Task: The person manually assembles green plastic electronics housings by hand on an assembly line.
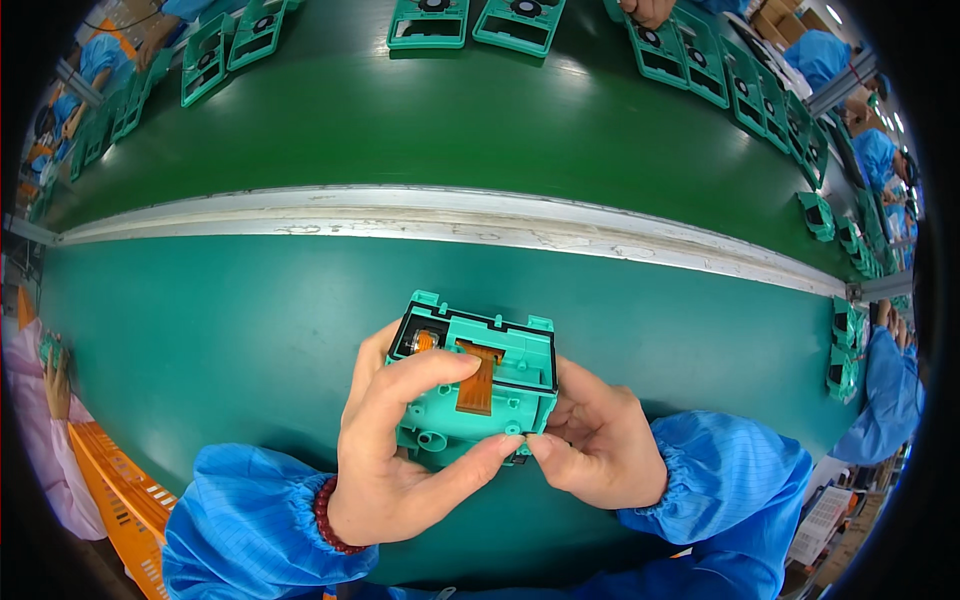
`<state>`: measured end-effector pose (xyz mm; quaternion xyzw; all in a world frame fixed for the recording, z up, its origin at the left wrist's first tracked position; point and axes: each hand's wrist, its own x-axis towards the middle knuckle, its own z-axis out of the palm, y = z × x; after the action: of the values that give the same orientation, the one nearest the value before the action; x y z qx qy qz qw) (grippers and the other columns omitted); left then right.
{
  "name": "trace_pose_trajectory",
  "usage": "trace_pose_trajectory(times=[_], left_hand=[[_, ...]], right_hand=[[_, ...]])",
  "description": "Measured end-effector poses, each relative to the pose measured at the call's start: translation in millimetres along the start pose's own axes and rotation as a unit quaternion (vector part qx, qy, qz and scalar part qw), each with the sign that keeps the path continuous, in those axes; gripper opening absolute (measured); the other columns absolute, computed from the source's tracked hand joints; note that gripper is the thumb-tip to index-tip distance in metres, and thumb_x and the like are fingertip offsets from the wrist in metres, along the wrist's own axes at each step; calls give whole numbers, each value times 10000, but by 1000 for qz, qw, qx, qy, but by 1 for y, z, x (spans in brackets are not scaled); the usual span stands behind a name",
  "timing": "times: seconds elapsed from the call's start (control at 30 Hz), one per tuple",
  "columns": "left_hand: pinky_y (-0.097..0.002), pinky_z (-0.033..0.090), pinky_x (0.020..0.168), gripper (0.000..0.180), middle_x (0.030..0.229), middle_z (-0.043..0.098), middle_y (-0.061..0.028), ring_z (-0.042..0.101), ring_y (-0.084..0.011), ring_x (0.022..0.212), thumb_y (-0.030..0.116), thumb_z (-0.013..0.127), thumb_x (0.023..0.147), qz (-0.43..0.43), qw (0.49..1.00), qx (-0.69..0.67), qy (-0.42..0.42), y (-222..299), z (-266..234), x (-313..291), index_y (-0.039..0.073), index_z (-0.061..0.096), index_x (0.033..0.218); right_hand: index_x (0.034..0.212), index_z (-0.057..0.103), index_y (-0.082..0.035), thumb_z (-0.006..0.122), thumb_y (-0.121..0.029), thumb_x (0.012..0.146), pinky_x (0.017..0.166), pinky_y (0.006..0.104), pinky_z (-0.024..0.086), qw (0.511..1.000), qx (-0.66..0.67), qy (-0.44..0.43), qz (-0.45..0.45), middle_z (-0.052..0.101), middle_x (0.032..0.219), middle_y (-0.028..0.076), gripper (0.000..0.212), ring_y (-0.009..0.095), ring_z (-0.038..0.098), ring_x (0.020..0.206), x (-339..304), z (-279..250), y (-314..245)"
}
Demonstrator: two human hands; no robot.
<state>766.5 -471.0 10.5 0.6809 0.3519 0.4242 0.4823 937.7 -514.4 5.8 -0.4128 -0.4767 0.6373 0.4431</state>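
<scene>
Blue sleeves (715, 470): Gathered at the cuffs, a worker's arms reach in from the lower edge, red beads (326, 515) circling the left wrist.
Green housing (526, 408): Held between both hands above the workbench (250, 330), its open framed side facing up, short of the pale metal rail (450, 212).
Left hand (390, 465): Wrapped around the housing's left side, index fingertip resting on the ribbon cable (476, 397), thumb stretched to the near lower edge.
Right hand (607, 450): Gripping the lower right corner, thumb tip beside the left thumb; whether a small part is pinched there cannot be told.
Ribbon risk: Pressure from that fingertip, if uneven, could crease the flat amber strip or drag it askew in its slot.
Corner risk: With the thumbs crowded at one edge, a slip could tip the housing onto the bench and knock the coil-like orange part (425, 341) inside.
Seal risk: A stray fingertip might lift the dark seal line (525, 389) along the frame.
Green belt (350, 130): Beyond the rail, matching open casings (428, 30) stand in groups, a co-worker's hand (650, 10) at one.
</scene>
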Motion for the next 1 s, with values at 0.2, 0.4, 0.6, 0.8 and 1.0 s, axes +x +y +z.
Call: trace_pose_trajectory(times=[0.2,0.4,0.6,0.8,1.0], left_hand=[[-331,347,837,540,1032,466,-87,447,-189,948,94,724,640,66,990,107,-55,1,-2,5,43,418,1082],[-316,379,808,540,1037,454,-104,458,-174,933,71,722,645,14,995,71,-74,-1,0,3,63,398,1078],[-305,414,785,538,1055,430,-117,469,-165,923,32,719,638,47,992,87,-79,0,-1,6,71,380,1054],[-344,384,825,492,1061,446,-150,439,-235,1006,24,735,612,-33,999,-5,-4,3,8,-3,59,436,1001],[-273,437,705,535,976,425,-94,479,-128,870,35,699,671,-58,996,-3,-61,1,7,2,57,311,1039]], right_hand=[[1310,153,28,505,-112,831,822,344,466,999,-49,-12,7,492,1154,203,611,261,531,1025,-3,-5,-5],[1315,130,32,499,-119,835,820,345,467,997,-71,-30,21,505,1134,208,624,266,543,1009,-4,-10,-7],[1315,123,33,503,-112,830,825,347,467,996,-85,-29,15,522,1101,219,633,288,553,991,-4,-9,-6],[1313,124,34,511,-112,828,835,356,461,988,-141,-42,-36,538,1064,227,637,301,554,986,-5,-13,-8],[1312,142,39,497,-122,846,832,349,459,998,-48,-34,-21,537,1066,215,607,269,559,981,-5,-15,0]])
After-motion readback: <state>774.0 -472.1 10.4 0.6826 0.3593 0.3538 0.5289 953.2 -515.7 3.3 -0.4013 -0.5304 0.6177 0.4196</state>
